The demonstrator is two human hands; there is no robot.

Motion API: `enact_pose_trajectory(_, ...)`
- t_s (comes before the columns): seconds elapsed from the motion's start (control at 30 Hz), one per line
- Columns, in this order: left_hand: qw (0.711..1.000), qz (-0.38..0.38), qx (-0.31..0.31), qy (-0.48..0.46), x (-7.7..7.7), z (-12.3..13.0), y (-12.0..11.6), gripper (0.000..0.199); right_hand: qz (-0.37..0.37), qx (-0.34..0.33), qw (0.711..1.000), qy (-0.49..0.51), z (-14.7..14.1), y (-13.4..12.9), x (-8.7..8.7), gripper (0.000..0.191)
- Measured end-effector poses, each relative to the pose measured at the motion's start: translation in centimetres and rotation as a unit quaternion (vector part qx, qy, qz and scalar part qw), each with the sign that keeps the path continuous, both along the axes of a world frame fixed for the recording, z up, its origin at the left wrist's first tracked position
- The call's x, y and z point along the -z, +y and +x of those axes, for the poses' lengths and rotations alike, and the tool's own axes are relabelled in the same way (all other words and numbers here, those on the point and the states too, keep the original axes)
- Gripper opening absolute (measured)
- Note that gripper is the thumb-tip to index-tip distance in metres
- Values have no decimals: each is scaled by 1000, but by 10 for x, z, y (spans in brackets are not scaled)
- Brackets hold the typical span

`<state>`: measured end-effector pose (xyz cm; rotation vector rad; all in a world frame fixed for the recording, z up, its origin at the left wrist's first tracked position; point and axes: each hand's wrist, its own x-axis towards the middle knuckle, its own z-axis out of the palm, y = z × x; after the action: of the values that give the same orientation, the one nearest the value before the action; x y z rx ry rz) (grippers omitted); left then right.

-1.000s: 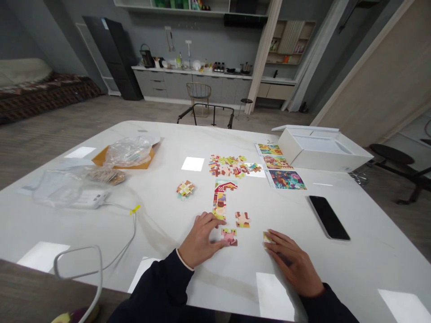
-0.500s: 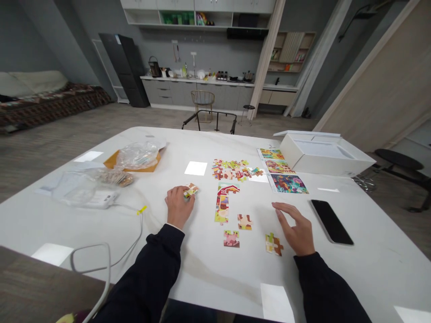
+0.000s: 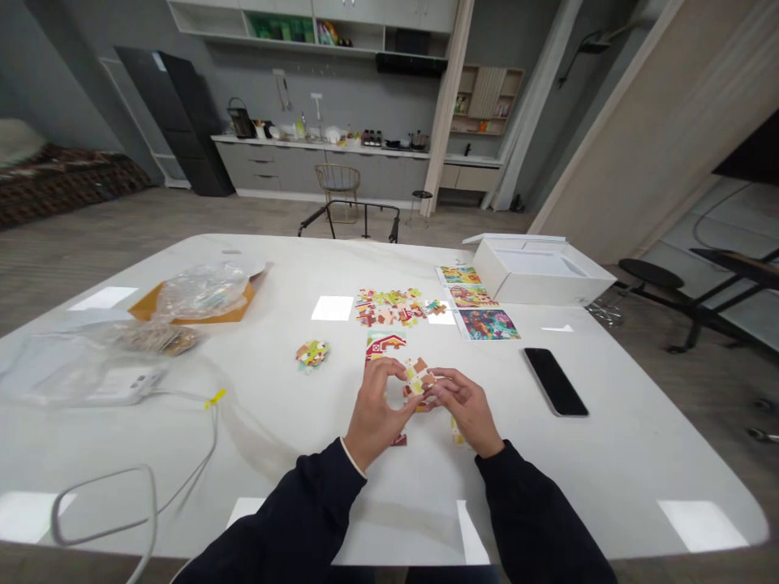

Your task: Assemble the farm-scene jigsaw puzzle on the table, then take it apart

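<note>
1. Left hand [image 3: 374, 415]: drawn inward, within the last half second, from the small stack of pieces [image 3: 312, 354] now lying well to its left; thumb and index finger pinched on a puzzle piece [image 3: 417, 375].
2. Puzzle piece: between both sets of fingertips, pale yellow toward the left hand, brown toward the right; possibly two pieces overlapping, too small to tell. In judgement, a change from one-handed picking-up to two-handed handling.
3. Right hand [image 3: 473, 411]: half a second ago empty and lifted apart, now brought in from the right, fingertips grasping the brown end.
4. Surface, a glossy white table [image 3: 614, 487], left to right: white block [image 3: 135, 386] and clear plastic bags [image 3: 198, 290], far left of the left hand; barn section [image 3: 382, 344], just beyond the left fingers and partly covered; heap of pieces [image 3: 389, 308], farther beyond; dark red piece [image 3: 399, 440], beneath the left hand; yellow piece [image 3: 456, 433], half hidden below the right hand; picture cards [image 3: 487, 324] and white box [image 3: 548, 290], beyond the right hand; phone [image 3: 555, 382], to its right.
5. Room, beyond both hands: patterned sofa [image 3: 61, 191], dark refrigerator [image 3: 182, 122], grey kitchen counter [image 3: 286, 168]; dark stool [image 3: 650, 273], far right.
</note>
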<state>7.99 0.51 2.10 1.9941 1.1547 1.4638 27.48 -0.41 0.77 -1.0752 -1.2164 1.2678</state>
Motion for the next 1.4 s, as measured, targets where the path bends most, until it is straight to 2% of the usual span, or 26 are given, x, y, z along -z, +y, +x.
enact_pose_trajectory(0.07,998,-28,50,10,0,13,1,41,-12,40,999,4,4,2,-1,41)
enact_pose_trajectory(0.17,988,-49,135,49,-2,13,12,48,7,76,997,-22,16,3,-2,39)
enact_pose_trajectory(0.23,979,-53,185,66,-4,7,19,41,22,78,996,-45,20,2,-3,38)
enact_pose_trajectory(0.3,973,-58,209,73,-4,3,24,31,24,73,995,-63,19,2,-3,38)
enact_pose_trajectory(0.47,972,-55,206,99,1,1,23,23,31,65,994,-78,19,3,-4,38)
enact_pose_trajectory(0.6,962,-47,218,158,5,-3,20,26,61,137,982,-114,44,-1,-1,44)
enact_pose_trajectory(0.7,954,-31,227,195,4,-5,17,28,61,173,969,-164,64,-16,5,43)
enact_pose_trajectory(0.8,951,-22,231,203,0,3,11,29,25,133,978,-161,65,-37,12,40)
enact_pose_trajectory(0.9,948,-15,248,198,-7,17,2,28,-16,72,994,-83,48,-52,15,47)
enact_pose_trajectory(0.97,946,-19,256,196,-11,28,-2,31,-34,67,996,-47,38,-55,15,48)
enact_pose_trajectory(1.03,946,-33,249,203,-12,36,-4,38,-37,94,994,-41,38,-55,14,48)
enact_pose_trajectory(1.13,938,-50,259,225,-8,46,-8,49,-25,147,984,-94,58,-56,14,49)
enact_pose_trajectory(1.27,913,-52,311,260,4,54,-16,46,-26,182,957,-225,95,-65,25,49)
enact_pose_trajectory(1.4,906,-49,320,272,15,55,-21,42,-19,192,945,-262,104,-71,36,51)
